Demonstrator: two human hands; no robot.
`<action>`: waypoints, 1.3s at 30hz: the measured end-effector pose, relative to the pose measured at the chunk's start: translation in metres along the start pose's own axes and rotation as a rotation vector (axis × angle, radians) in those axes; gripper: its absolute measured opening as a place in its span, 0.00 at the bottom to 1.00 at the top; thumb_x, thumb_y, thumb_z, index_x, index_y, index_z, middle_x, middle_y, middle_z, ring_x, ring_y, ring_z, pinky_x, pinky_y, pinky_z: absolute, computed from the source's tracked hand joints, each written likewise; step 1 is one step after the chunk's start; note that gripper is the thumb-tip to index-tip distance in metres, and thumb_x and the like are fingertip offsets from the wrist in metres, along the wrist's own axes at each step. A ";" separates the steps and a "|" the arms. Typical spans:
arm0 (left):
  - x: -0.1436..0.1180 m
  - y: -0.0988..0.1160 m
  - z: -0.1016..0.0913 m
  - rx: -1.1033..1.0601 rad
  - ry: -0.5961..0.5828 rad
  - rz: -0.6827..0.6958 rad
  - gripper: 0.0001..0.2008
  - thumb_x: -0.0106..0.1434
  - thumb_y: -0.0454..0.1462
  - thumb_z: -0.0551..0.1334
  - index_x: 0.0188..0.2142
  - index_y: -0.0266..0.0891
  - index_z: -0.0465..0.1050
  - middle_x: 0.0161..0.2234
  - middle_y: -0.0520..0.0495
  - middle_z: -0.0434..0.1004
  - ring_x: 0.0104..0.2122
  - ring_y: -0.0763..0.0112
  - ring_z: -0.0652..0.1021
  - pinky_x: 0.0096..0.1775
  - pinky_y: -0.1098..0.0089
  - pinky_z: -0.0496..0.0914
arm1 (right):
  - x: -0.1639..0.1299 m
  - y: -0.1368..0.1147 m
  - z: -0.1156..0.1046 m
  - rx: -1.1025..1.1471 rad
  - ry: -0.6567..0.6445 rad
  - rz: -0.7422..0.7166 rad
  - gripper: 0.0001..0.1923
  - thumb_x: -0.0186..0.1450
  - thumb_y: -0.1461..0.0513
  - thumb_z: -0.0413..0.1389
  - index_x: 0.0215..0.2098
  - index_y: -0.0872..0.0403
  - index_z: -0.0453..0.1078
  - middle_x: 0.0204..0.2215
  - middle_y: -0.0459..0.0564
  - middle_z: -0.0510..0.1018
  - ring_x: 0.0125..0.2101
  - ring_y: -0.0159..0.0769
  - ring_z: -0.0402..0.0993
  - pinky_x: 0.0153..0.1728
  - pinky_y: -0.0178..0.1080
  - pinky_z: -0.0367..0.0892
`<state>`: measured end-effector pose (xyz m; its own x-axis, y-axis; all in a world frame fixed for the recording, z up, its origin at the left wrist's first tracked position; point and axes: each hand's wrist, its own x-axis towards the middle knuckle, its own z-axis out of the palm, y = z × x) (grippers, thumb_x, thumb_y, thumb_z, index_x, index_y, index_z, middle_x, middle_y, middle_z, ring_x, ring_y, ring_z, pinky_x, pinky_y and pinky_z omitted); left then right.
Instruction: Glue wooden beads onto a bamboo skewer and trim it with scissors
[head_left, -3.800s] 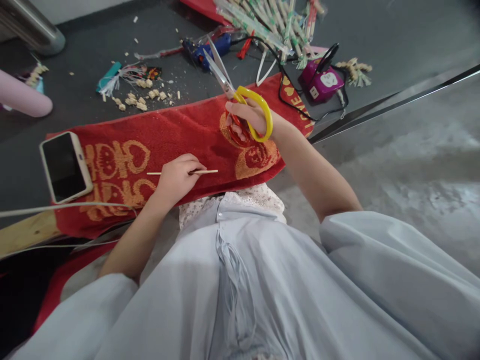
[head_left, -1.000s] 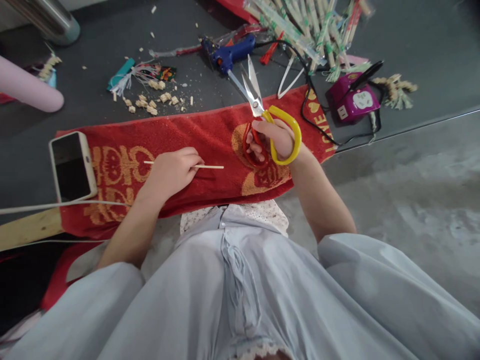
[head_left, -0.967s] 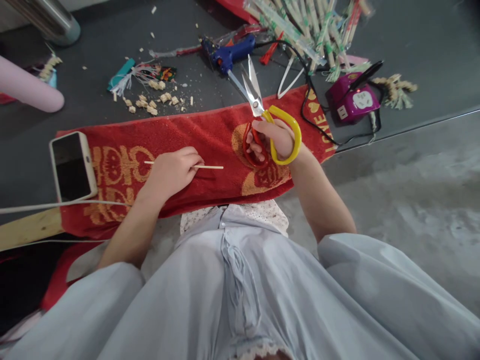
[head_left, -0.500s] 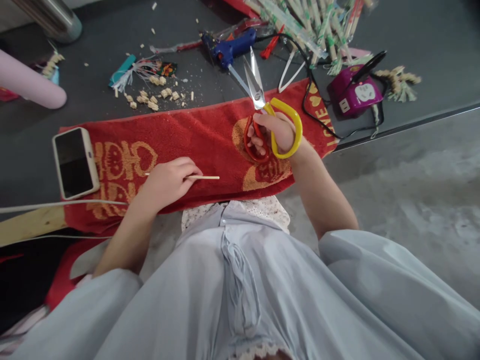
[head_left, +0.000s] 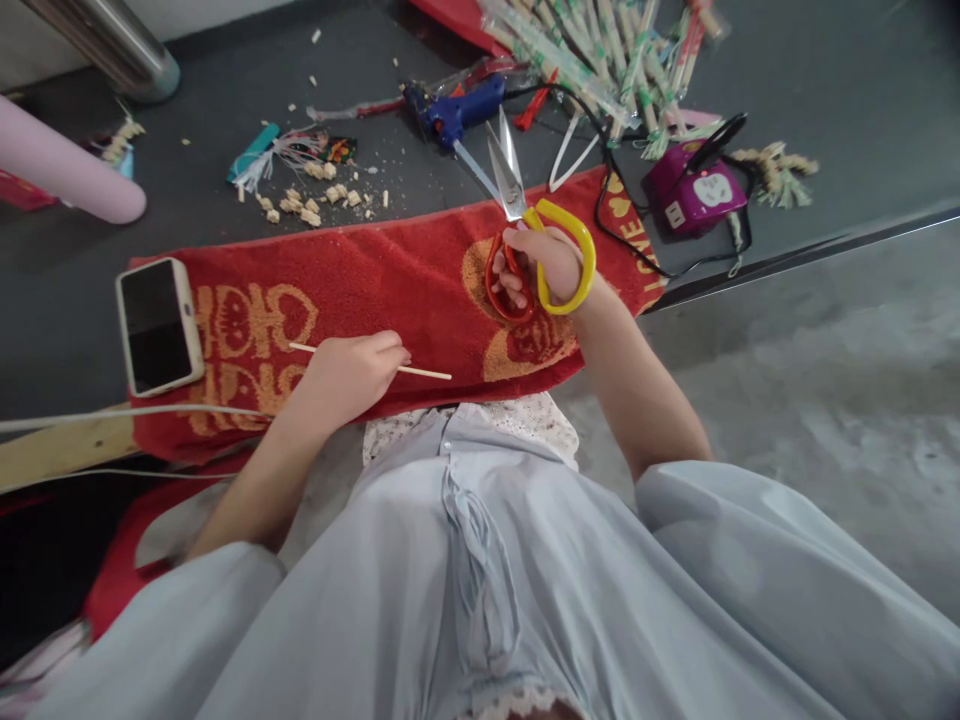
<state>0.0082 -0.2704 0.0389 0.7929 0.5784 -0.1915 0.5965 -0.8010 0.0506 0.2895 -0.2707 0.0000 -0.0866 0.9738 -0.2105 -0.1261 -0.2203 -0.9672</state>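
Observation:
My left hand (head_left: 349, 372) pinches a thin wooden stick (head_left: 427, 373) that lies almost level over a red towel (head_left: 375, 290) with gold lettering. My right hand (head_left: 547, 268) is through the handles of a pair of scissors (head_left: 517, 205), one handle yellow, one red. The steel blades point away from me and stand slightly apart. The scissors are held above the towel's right part, well to the right of the stick.
A phone (head_left: 159, 325) lies face up on the towel's left end. Beyond the towel are a blue glue gun (head_left: 454, 108), small cut wood bits (head_left: 304, 200), a bundle of wrapped sticks (head_left: 600, 50) and a purple power socket (head_left: 694, 190) with black cable. The dark table edge (head_left: 810, 250) runs at right.
My left hand has drawn the stick a little nearer to me and its right end has dipped. The scissors stayed nearly in place, and their blades closed slightly.

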 end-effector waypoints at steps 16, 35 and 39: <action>0.004 -0.019 -0.010 0.040 0.039 -0.204 0.15 0.69 0.39 0.49 0.43 0.39 0.73 0.45 0.43 0.76 0.40 0.61 0.79 0.34 0.66 0.68 | 0.000 0.003 -0.001 0.020 -0.019 -0.044 0.21 0.65 0.46 0.54 0.22 0.51 0.64 0.11 0.41 0.62 0.12 0.28 0.60 0.34 0.47 0.73; 0.145 -0.111 -0.065 0.060 0.189 -0.632 0.24 0.66 0.43 0.50 0.51 0.26 0.72 0.49 0.34 0.75 0.45 0.60 0.73 0.51 0.57 0.67 | -0.015 -0.014 0.000 0.081 -0.004 -0.033 0.20 0.59 0.44 0.56 0.23 0.50 0.65 0.12 0.38 0.62 0.11 0.26 0.60 0.30 0.43 0.72; 0.163 -0.126 -0.059 0.015 0.135 -0.694 0.32 0.66 0.57 0.49 0.52 0.32 0.70 0.52 0.45 0.73 0.48 0.64 0.68 0.53 0.61 0.62 | -0.027 -0.025 -0.014 0.118 0.083 -0.065 0.17 0.60 0.48 0.56 0.23 0.51 0.68 0.12 0.40 0.62 0.11 0.27 0.59 0.25 0.43 0.70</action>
<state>0.0693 -0.0661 0.0596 0.2387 0.9697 -0.0513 0.9690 -0.2413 -0.0531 0.3090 -0.2904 0.0275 0.0073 0.9864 -0.1642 -0.2448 -0.1575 -0.9567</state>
